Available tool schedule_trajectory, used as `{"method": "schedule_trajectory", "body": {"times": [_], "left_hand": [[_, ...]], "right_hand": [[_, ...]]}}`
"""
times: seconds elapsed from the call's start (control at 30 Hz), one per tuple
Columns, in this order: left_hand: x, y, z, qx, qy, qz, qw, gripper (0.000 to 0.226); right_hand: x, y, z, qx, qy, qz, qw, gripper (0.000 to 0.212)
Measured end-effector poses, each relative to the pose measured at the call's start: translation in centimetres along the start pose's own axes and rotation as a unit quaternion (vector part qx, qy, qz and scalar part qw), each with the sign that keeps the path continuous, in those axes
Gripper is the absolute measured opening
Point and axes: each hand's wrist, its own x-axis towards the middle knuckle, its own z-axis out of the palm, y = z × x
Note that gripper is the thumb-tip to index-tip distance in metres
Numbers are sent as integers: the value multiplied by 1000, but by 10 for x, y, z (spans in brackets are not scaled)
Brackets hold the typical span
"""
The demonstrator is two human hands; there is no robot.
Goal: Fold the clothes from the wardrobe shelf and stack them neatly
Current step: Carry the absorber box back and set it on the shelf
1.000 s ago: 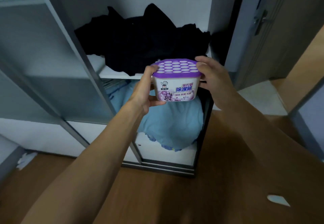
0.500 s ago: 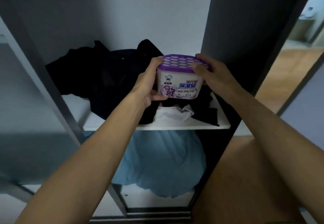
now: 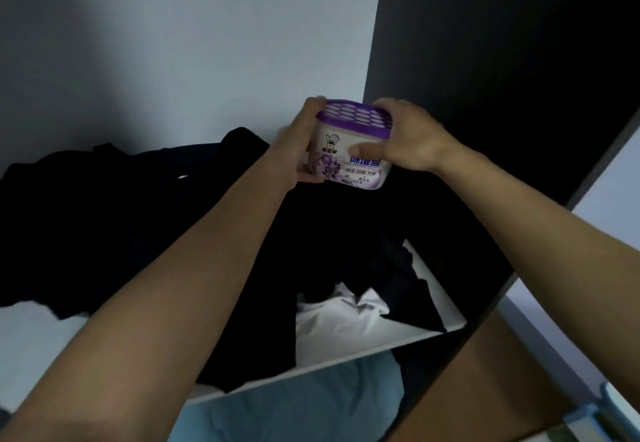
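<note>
I have both hands on the purple-lidded tub (image 3: 353, 145): my left hand (image 3: 298, 150) clamped on its left side, my right hand (image 3: 412, 136) over its lid and right wall. It hangs above the far right of the wardrobe shelf (image 3: 440, 310). The dark clothes (image 3: 104, 220) lie directly below and nearer, heaped across the shelf and spreading left, a white garment (image 3: 339, 324) at the near edge. My left grip is nearer the bulk.
</note>
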Motion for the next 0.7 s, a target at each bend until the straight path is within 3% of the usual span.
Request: {"method": "schedule_trajectory", "body": {"times": [0.2,0.33,0.4,0.5,0.6,0.7], "left_hand": [[65,11,13,-32,-48,42,997,55],[128,-8,15,-55,-9,45,997,47],[157,-26,13,97,8,64,993,35],[184,-66,10,378,-87,77,919,32],[194,-98,1,477,-167,89,858,36],[197,-102,-12,499,-172,98,844,35]], "right_hand": [[47,26,-3,-26,63,23,997,86],[74,39,15,-100,136,54,984,92],[88,42,26,-117,162,75,977,93],[110,46,45,-110,171,106,973,91],[130,54,64,-110,160,110,975,91],[148,61,86,-133,134,110,976,92]]}}
